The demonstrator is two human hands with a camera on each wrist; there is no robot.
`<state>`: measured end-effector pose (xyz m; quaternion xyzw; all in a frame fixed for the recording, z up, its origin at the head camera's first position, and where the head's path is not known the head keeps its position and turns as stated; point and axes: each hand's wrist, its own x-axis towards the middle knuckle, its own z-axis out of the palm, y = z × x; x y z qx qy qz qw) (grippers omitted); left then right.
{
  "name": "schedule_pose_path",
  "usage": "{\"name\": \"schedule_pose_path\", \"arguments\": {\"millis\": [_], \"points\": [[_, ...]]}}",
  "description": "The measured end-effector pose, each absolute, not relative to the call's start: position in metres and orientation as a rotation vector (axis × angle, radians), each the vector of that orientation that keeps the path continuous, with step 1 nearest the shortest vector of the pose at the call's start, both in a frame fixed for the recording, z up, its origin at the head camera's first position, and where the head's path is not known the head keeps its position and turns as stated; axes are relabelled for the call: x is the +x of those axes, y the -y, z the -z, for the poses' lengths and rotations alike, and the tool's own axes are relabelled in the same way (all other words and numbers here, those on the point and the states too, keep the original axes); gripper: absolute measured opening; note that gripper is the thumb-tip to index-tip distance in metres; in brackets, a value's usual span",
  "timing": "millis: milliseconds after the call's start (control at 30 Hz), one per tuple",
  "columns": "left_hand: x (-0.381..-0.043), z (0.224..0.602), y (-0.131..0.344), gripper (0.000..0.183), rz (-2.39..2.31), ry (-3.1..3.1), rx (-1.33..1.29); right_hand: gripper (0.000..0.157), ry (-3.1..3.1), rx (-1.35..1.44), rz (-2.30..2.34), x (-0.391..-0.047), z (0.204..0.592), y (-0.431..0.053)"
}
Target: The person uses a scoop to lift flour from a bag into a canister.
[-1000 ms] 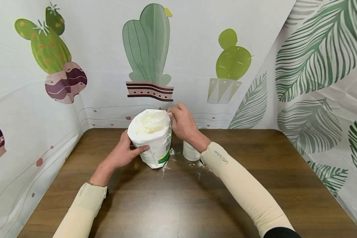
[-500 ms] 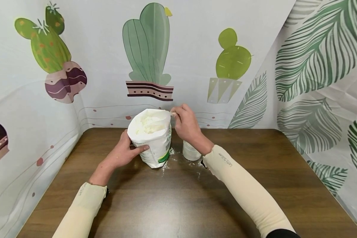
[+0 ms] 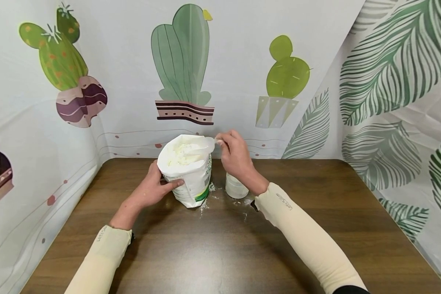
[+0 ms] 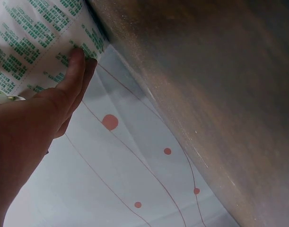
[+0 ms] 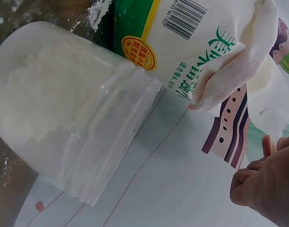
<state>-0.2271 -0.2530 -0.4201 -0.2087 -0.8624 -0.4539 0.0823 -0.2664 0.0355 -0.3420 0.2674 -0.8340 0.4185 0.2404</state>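
Observation:
An upright white bag of flour [image 3: 191, 185] stands on the table with its top wide open and flour [image 3: 183, 157] near the rim. My left hand [image 3: 155, 190] grips its left side, thumb across the front. With my right hand [image 3: 238, 157] I pinch the handle of a translucent plastic scoop [image 5: 272, 104]; its bowl is at the bag's right rim, and I cannot tell how much flour it carries. Below that hand is a clear plastic jar [image 3: 236, 188], uncapped and partly filled with white powder, as the right wrist view shows. The hand partly hides the jar in the head view.
Spilled flour [image 3: 204, 206] lies on the brown wooden table [image 3: 213, 249] around the bag and jar. Behind the table's back edge hangs a cloth [image 3: 239, 81] printed with cacti and leaves.
My right hand has moved slightly right, away from the bag, and the scoop's bowl has come into sight over the bag's right rim. The left hand and bag have stayed put.

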Motion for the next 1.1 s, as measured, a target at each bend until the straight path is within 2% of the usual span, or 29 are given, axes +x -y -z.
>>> {"name": "schedule_pose_path", "arguments": {"millis": [500,1100], "points": [[-0.225,0.419,0.254,0.095,1.312,2.627,-0.567,0.019,2.231,0.692,-1.242,-0.256,0.342,-0.052],[-0.227,0.421,0.254,0.091,1.338,2.598,-0.594,0.016,2.165,0.652,-1.231,-0.246,0.342,-0.076]]}}
